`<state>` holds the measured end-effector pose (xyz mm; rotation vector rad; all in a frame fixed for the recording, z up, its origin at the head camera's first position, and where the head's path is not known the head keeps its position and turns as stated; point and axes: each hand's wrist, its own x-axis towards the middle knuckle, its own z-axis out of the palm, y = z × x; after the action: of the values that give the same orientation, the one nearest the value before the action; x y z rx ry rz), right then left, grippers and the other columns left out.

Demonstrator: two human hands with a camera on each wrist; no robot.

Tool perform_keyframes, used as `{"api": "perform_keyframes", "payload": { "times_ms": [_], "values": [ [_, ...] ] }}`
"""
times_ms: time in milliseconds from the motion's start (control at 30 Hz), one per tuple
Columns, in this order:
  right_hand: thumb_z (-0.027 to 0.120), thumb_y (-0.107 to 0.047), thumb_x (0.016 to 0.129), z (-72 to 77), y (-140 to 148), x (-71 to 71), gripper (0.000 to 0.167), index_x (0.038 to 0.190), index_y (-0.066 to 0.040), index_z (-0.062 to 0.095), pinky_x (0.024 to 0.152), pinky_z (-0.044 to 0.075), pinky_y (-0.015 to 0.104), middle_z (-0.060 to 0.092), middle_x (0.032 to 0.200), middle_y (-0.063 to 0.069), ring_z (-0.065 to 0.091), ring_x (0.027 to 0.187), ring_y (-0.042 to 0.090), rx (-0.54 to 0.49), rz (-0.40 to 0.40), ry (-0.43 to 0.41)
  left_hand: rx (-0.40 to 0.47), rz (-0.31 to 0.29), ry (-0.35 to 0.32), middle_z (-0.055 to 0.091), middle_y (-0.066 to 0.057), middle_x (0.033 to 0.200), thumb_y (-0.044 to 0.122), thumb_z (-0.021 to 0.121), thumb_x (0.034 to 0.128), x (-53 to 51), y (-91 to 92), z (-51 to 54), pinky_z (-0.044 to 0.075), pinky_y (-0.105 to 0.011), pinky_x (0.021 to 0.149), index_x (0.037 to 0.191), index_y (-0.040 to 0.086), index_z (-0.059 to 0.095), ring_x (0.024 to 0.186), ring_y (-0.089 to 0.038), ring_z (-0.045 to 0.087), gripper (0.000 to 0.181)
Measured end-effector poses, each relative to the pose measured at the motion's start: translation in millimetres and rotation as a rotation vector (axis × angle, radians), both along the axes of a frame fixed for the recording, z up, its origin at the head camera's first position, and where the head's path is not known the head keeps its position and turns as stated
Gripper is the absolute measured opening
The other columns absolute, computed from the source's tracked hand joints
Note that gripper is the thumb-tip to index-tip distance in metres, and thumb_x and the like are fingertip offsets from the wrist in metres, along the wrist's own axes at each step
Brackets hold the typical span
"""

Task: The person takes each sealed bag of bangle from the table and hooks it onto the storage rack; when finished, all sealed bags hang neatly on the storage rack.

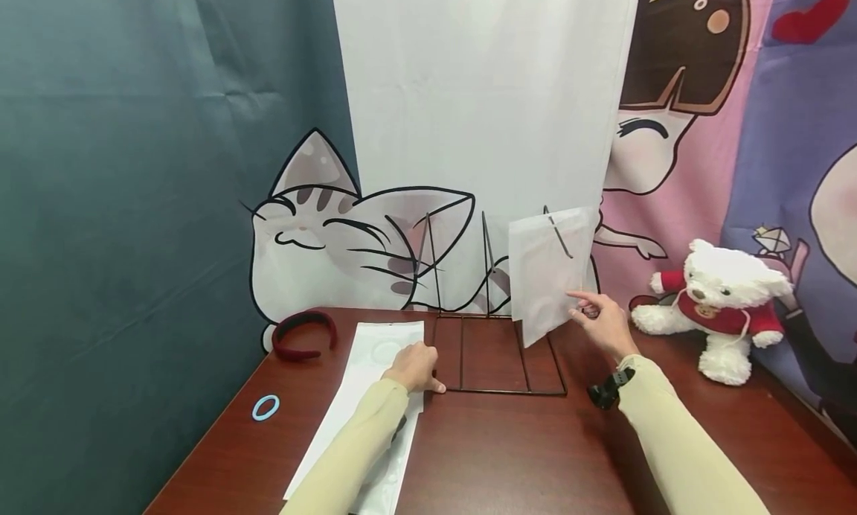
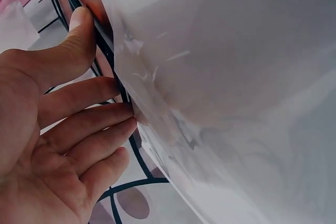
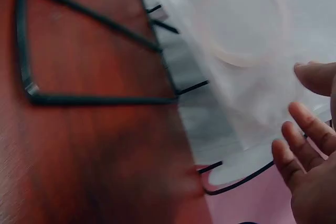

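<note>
- Two hands in the shot, so here's the count. The right hand (image 1: 600,323) is just beside the one hanging bag (image 1: 545,277); thumb and fingers are well apart and loosely bent, with nothing held.
- The left hand (image 1: 411,365) is down at the left edge of the rack (image 1: 498,391), thumb out along the wire, four fingers mostly straight with tips at the wire and bag edge. Pretty open, nothing gripped that shows.
- One black wire rack, sitting on the one brown table (image 1: 502,455). Three prongs (image 1: 486,277) stand up at the back, and two crossbars run inside the base.
- That bag is up on the rightmost prong, which pokes out through its top, and it tilts a bit. The other two prongs hold none.
- More white bags (image 1: 364,373) lie flat left of the rack, partly under the left sleeve; can't really count them.
- Contents? One pale round outline shows on the hanging bag, a fainter one on the flat pile. Can't tell if they're inside or printed.
- Extras: one dark red headband (image 1: 294,354), one light blue ring (image 1: 257,416), one white teddy bear (image 1: 719,306) in a red top.
</note>
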<state>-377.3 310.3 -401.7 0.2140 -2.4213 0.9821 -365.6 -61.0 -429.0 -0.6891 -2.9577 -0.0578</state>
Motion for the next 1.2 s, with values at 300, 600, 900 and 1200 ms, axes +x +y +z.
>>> {"api": "perform_keyframes", "payload": {
  "times_ms": [300, 600, 900, 1200],
  "values": [
    [0.072, -0.007, 0.087, -25.3, -1.9, 11.2, 0.028, 0.115, -0.002, 0.07, 0.069, 0.052, 0.033, 0.074, 0.098, 0.014, 0.068, 0.083, 0.018, 0.204, 0.204, -0.232, 0.025, 0.014, -0.025, 0.063, -0.005, 0.074, 0.046, 0.09, 0.0661, -0.4, -1.7, 0.8, 0.051, -0.034, 0.064, 0.074, 0.009, 0.069, 0.069, -0.016, 0.056, 0.044],
    [0.081, -0.022, 0.083, -39.5, -17.3, 30.5, 0.046, 0.121, 0.0, 0.067, 0.098, 0.048, 0.057, 0.069, 0.119, 0.017, 0.062, 0.115, 0.04, 0.518, 0.329, -0.26, 0.105, -0.025, -0.118, 0.075, -0.008, 0.099, 0.043, 0.087, 0.074, -1.7, -16.0, 2.9, 0.056, -0.039, 0.083, 0.102, 0.008, 0.078, 0.092, -0.023, 0.067, 0.046],
    [0.073, -0.03, 0.09, -41.4, -30.2, 44.8, 0.051, 0.131, -0.003, 0.062, 0.1, 0.035, 0.075, 0.048, 0.148, 0.029, 0.03, 0.143, 0.054, 0.559, 0.294, -0.344, 0.329, 0.022, -0.063, 0.077, -0.011, 0.108, 0.019, 0.08, 0.0832, -16.0, -77.8, 14.7, 0.053, -0.045, 0.099, 0.106, 0.002, 0.075, 0.109, -0.03, 0.07, 0.029],
    [0.072, -0.035, 0.091, -41.0, -28.4, 47.7, 0.055, 0.135, -0.004, 0.059, 0.101, 0.031, 0.077, 0.045, 0.151, 0.027, 0.027, 0.143, 0.056, 0.534, 0.295, -0.409, 0.356, 0.203, -0.235, 0.076, -0.013, 0.108, 0.015, 0.081, 0.0824, -5.5, -133.6, 10.2, 0.058, -0.046, 0.089, 0.111, 0.004, 0.076, 0.097, -0.025, 0.068, 0.031]
  ]
}}
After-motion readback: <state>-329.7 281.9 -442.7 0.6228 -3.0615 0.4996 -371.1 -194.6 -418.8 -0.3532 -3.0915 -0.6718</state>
